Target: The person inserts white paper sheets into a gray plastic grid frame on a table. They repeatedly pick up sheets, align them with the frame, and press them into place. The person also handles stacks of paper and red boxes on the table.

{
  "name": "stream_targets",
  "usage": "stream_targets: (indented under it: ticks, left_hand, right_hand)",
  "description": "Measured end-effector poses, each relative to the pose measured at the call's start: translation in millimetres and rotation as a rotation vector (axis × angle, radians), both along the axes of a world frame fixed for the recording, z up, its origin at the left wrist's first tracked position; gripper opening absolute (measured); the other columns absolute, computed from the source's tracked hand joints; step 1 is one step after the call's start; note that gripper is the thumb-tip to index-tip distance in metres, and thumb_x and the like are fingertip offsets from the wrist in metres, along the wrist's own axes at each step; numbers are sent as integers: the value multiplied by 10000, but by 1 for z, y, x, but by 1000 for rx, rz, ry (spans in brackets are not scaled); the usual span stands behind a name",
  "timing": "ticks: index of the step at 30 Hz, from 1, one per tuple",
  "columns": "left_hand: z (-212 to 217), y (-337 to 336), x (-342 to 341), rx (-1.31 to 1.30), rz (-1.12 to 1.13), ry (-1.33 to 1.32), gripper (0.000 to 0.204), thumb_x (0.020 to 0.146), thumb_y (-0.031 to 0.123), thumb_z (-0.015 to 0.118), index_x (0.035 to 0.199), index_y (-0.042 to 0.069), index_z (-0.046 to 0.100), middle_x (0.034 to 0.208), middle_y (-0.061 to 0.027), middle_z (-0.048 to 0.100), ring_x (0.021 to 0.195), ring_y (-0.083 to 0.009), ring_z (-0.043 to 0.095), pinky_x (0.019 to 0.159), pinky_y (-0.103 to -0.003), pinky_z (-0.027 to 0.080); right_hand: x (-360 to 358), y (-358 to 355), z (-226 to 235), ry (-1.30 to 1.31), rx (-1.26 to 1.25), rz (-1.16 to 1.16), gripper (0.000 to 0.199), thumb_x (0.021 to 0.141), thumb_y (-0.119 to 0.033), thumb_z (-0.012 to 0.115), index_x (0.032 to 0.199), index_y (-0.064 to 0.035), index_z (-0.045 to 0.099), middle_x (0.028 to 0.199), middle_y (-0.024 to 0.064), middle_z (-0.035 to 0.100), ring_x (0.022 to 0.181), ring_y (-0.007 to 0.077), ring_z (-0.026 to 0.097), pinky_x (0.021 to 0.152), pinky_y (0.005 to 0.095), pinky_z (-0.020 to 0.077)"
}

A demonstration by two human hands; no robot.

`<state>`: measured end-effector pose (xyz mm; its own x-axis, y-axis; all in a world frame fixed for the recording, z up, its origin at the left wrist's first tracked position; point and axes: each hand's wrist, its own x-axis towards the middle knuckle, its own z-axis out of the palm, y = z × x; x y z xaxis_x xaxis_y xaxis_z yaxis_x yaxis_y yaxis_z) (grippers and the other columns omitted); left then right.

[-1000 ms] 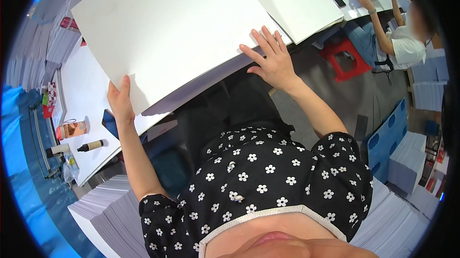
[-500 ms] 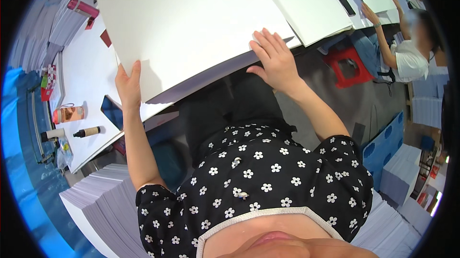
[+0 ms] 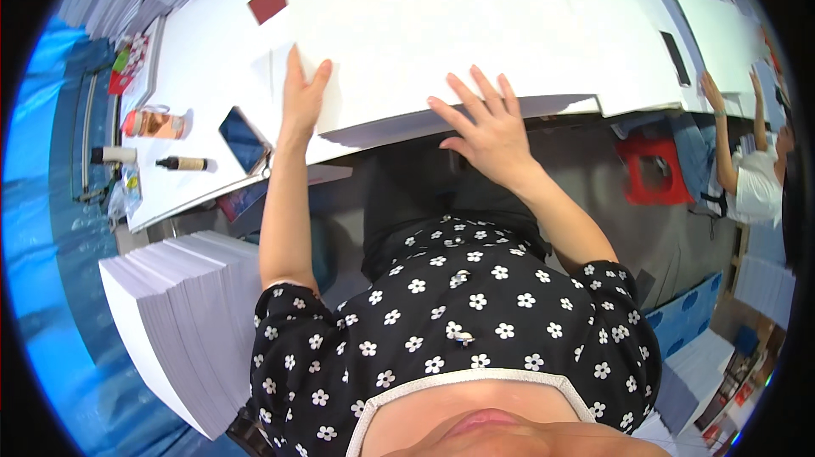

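Observation:
A wide white stack of large sheets (image 3: 424, 41) lies across the table before me, its shaded front side facing me. At the stack's front left corner is my left hand (image 3: 303, 104), with thumb and forefinger apart. A thin pale sheet corner (image 3: 270, 70) shows beside its fingers; the other fingers are hidden. My right hand (image 3: 488, 130) is spread at the front edge, its fingertips over the white surface and nothing in its grasp. To the left of my left hand rests a dark phone (image 3: 244, 139).
An orange-capped bottle (image 3: 154, 124) and a dark-capped bottle (image 3: 182, 163) lie at the left. Beyond is a dark red card (image 3: 267, 3). Stacked paper (image 3: 182, 304) stands lower left. On the right are a red stool (image 3: 654, 170) and a co-worker's hand (image 3: 711, 92) beside white sheets.
The large slanted sheet with its distinct left edge no longer shows; the red card is more exposed. My left hand appears farther right and higher, my right hand's fingers are wider apart, and the view has shifted.

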<state>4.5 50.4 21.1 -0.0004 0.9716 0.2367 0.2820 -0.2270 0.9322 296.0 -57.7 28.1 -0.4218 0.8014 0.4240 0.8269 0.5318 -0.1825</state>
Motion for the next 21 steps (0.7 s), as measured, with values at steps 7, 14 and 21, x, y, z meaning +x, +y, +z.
stream_targets:
  ticks: [7, 14, 21]
  left_hand:
    - [-9, 2, 3, -113, -11, -176, 470, 991, 127, 521, 1416, -6, 371, 1297, -135, 535, 1177, -194, 506, 1005, -314, 402]
    - [-16, 4, -3, -70, 19, -7, 512, 980, 159, 542, 1433, -3, 365, 1346, -170, 517, 1225, -245, 499, 1042, -339, 381]
    - [-23, 10, -7, 5, 12, 242, 520, 960, 133, 556, 1405, -66, 376, 1379, -211, 475, 1292, -286, 438, 1110, -359, 301]
  right_hand:
    - [-3, 1, 1, 4, -6, 7, 747, 664, -296, 811, 1359, -284, 538, 1475, 48, 432, 1384, 326, 351, 1124, 550, 246]
    - [-6, 2, 1, -16, 18, -2, 708, 686, -333, 801, 1346, -292, 546, 1449, 58, 453, 1363, 340, 371, 1105, 568, 264]
    - [2, 2, 5, -1, 1, -4, 688, 685, -410, 790, 1309, -241, 555, 1392, 90, 494, 1330, 348, 399, 1091, 571, 299]
